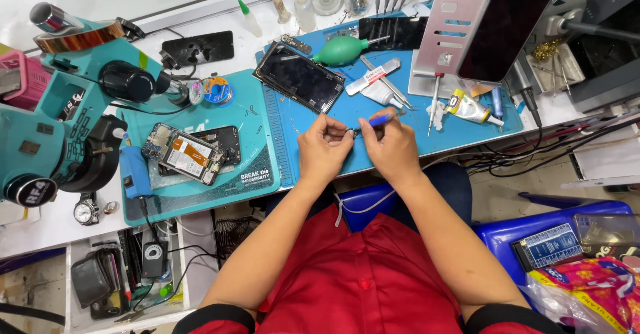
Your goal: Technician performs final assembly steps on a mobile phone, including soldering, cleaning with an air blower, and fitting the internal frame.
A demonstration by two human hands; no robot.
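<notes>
My left hand [323, 149] pinches a tiny dark part [349, 133] over the front edge of the blue work mat [413, 117]. My right hand [393, 146] grips a blue-handled tool [380, 119], its tip meeting that part between the two hands. Just beyond my hands lies a black phone screen [298, 77], tilted on the mat. An opened phone [190, 154] with its circuit board showing rests on the teal mat [220, 117] to the left.
A teal microscope [67, 107] stands at the far left. A green air blower [341, 50], glue tubes [467, 107], tweezers and a phone on a metal stand [497, 31] crowd the back. Cables hang at the right; a wristwatch [87, 211] lies front left.
</notes>
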